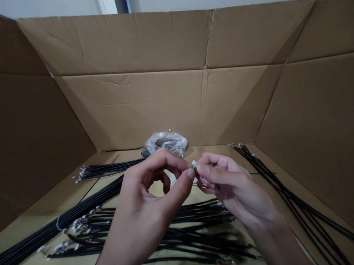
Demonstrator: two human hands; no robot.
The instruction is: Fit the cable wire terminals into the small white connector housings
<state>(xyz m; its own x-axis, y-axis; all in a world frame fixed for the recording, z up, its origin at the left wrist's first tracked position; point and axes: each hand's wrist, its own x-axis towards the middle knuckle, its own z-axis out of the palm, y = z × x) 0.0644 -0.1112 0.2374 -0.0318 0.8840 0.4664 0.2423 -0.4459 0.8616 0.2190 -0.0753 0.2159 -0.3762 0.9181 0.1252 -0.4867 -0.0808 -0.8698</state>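
a: what is the biggest thing there?
b: the cardboard (129, 111), its walls running across the top and down both sides of the frame.
a: and inside it?
b: long black cables (89, 202) at lower left, more (288, 194) down the right, and shorter leads (196, 233) across the bottom centre. a clear plastic bag (177, 140) sits at centre, by the back wall.
a: the person's hands?
b: both at centre. the right hand (234, 180) pinches a small white plug (194, 163) between thumb and forefinger. the left hand (142, 204) has thumb and forefinger brought close together; whether a wire is caught there, nobody can tell.
a: which hand is nearer the plug?
b: the right, touching it. the plug lies at the right thumb's tip, just up and right of the left fingertips.
a: its long axis?
b: too small to read surely.
a: the smallest things?
b: thin coloured wires (201, 183) under the right thumb, partly hidden by fingers. the left hand and forearm cover some leads, and both forearms are cut off below.
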